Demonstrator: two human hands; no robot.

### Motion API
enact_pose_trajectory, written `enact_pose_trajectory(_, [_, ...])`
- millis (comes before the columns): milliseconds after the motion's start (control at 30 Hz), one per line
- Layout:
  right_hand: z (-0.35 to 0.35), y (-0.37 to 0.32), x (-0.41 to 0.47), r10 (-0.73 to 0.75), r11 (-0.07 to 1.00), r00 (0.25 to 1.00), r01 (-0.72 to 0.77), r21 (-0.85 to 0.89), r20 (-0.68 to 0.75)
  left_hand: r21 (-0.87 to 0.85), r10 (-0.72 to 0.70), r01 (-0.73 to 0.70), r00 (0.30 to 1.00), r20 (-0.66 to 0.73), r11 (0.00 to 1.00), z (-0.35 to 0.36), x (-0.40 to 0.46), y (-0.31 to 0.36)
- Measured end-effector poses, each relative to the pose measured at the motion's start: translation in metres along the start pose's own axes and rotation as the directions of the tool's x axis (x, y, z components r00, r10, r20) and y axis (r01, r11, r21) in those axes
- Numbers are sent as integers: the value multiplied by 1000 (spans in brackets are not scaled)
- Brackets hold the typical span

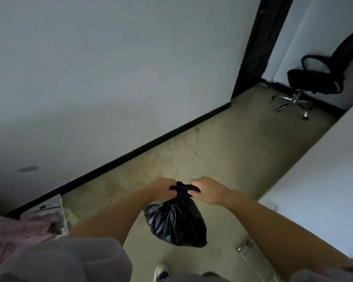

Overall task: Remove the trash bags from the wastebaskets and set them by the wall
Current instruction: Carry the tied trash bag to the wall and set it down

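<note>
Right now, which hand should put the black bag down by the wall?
Probably the left hand: it grips the trash bag at the knot and is on the wall side. The right hand is farther away.

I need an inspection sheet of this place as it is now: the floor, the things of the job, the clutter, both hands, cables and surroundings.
Surface: beige floor, stained and dull, with a seam across it.
Job's things: one black trash bag, full, knotted at the top, hanging above the floor; no wastebasket seen.
Clutter: pink cloth and a white box-like thing at the lower left.
Grippers: left hand and right hand each pinch one end of the bag's knot.
Cables: nothing seen for certain.
Surroundings: white wall with black baseboard; black office chair beyond the dark door frame.
</note>
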State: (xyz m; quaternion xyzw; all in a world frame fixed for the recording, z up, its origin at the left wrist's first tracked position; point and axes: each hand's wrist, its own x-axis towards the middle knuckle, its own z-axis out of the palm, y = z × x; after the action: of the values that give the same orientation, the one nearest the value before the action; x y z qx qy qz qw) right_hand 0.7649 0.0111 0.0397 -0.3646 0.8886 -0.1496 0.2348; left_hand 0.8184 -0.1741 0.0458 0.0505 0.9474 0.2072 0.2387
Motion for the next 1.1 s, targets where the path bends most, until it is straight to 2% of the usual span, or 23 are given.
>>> enact_pose_trajectory(233, [-70,62,76,100,994,993,-97,54,-54,45,140,-144,987,73,989,-83,121,-6])
enact_pose_trajectory(400, [-121,136,130,132,990,988,-127,64,-82,85,159,-163,986,52,983,-121,226,3])
enact_pose_trajectory(567, [-182,217,170,150,988,985,-147,44,-80,72,154,-156,987,37,985,-159,332,32])
enact_pose_trajectory(667, [-224,270,186,183,983,979,-182,16,-89,54,199,-200,980,19,978,-182,388,62])
enact_pose_trajectory(767, [-254,314,198,210,978,972,-209,18,-106,53,248,-252,967,60,966,-201,438,85])
enact_pose_trajectory(967, [-306,387,242,285,958,947,-278,71,-147,85,297,-306,949,104,948,-243,549,106])
enact_pose_trajectory(1100, [-347,440,288,339,941,921,-331,73,-190,116,354,-362,932,77,925,-282,629,111])
